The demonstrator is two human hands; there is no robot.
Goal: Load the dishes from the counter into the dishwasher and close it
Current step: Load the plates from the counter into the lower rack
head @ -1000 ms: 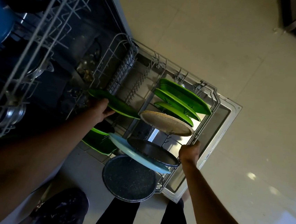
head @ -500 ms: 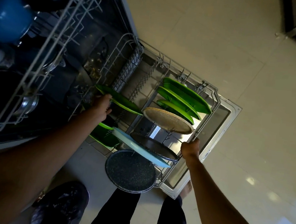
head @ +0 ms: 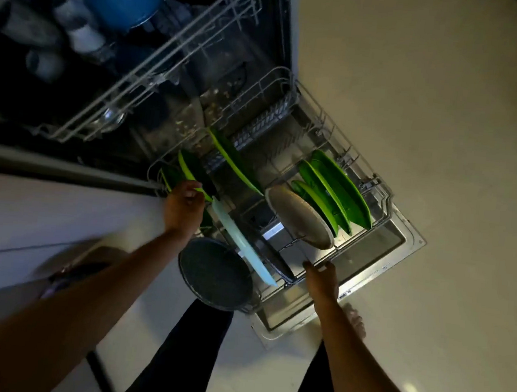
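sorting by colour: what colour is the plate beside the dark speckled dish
Light blue plate, best in the head view.

the left hand [head: 183, 209] has let go of the long green plastic plate [head: 235, 162], which now stands tilted on its own in the white wire lower rack [head: 385, 197]. the hand now pinches the rim of a smaller green plate [head: 190, 167] nearer the person.

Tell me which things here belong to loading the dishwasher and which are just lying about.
Job: left hand holding a green plate; right hand gripping the lower rack; racked plates; open door.
Lying about: bare foot; floor; blurred dark object lower left.
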